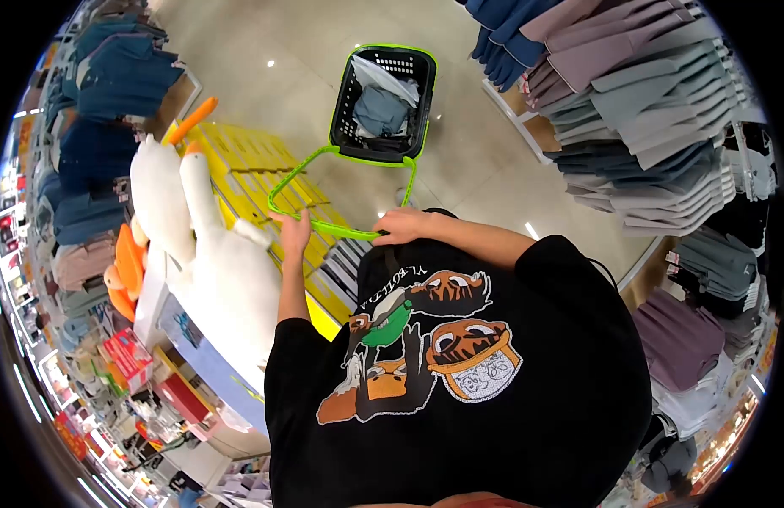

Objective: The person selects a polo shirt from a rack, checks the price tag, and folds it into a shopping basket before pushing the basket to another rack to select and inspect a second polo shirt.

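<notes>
A black shopping basket with a bright green rim stands on the floor in front of me. Folded grey-blue clothing and a white flat item lie inside it. Its long green handle reaches back towards my body. My left hand is closed around the handle's left part, while my right hand grips its right end near my waist. The undersides of the fingers are partly hidden.
White goose plush toys with orange beaks sit close on my left, beside a yellow display stand. Racks of hanging clothes line the right side, and more garments hang at the far left. Pale tiled floor stretches ahead.
</notes>
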A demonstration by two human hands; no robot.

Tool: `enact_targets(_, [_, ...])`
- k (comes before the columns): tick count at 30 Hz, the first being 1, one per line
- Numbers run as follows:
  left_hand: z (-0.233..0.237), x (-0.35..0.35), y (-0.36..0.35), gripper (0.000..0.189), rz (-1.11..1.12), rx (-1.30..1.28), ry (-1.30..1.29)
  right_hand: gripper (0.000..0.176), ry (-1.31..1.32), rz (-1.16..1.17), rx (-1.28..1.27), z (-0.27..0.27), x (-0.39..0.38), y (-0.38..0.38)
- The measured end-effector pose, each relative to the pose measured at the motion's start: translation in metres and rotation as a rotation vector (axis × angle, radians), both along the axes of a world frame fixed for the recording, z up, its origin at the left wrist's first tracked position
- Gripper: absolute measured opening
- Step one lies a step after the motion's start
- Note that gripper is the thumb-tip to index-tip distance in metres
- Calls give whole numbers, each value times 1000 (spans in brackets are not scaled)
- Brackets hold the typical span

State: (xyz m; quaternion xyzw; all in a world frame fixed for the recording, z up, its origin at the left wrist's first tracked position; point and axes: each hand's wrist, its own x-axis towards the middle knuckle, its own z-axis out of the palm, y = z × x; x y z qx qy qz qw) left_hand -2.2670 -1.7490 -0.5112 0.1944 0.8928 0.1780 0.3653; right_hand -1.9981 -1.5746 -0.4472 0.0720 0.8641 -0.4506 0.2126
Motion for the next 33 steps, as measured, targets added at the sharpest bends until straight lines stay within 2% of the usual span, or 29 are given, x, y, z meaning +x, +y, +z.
enact_targets(2, [-25, -28, 16, 119, -12, 9, 58, 40, -14, -7, -25, -6, -25, 15])
enact_targets(5, [-38, -67, 46, 119, -79, 130, 117, 44, -85, -23, -59, -33, -57, 33])
enact_targets(7, [-15, -88, 84, 117, -48, -9, -34, 46, 47, -119, -193, -49, -67, 45])
enact_targets(10, [-19, -132, 134, 116, -104, -26, 16, 49, 123, -203, -251, -60, -91, 68])
enact_targets(14, [-13, -180, 199, 110, -190, 63, -54, 48, 166, -329, -199, -72, -124, 101])
enact_targets(17, [-28, -217, 249, 108, -279, 123, -75, 47, 145, -420, -184, -83, -151, 131])
enact_targets(18, [-44, -235, 253, 108, -270, 108, -72, 47, 146, -412, -200, -87, -167, 138])
enact_targets(20, [-67, -258, 292, 109, -389, -49, -148, 50, 41, -431, -136, -80, -179, 166])
enact_targets(22, [-47, -255, 334, 109, -437, -38, -140, 53, 77, -540, -65, -79, -186, 189])
enact_targets(24, [-29, -254, 374, 110, -482, -17, -126, 54, -32, -576, 92, -67, -195, 216])
enact_targets(26, [-36, -260, 391, 112, -593, -48, 125, 57, -26, -617, 120, -86, -205, 233])
enact_targets(27, [-8, -252, 406, 112, -635, 11, 194, 57, -31, -696, 111, -89, -205, 241])
enact_targets(28, [-11, -252, 423, 112, -657, 24, 188, 57, -40, -774, 98, -87, -204, 250])
enact_targets(30, [-16, -252, 446, 95, -700, -44, 175, 56, -61, -841, 89, -81, -200, 262])
enact_targets(31, [-26, -254, 454, 95, -717, -39, 172, 55, -67, -888, 74, -79, -200, 269])
enact_targets(32, [-54, -255, 450, 84, -758, -88, 172, 55, -72, -860, 41, -100, -198, 281])
enact_targets(33, [-55, -259, 465, 74, -843, -81, 178, 54, -114, -871, 83, -98, -200, 295])
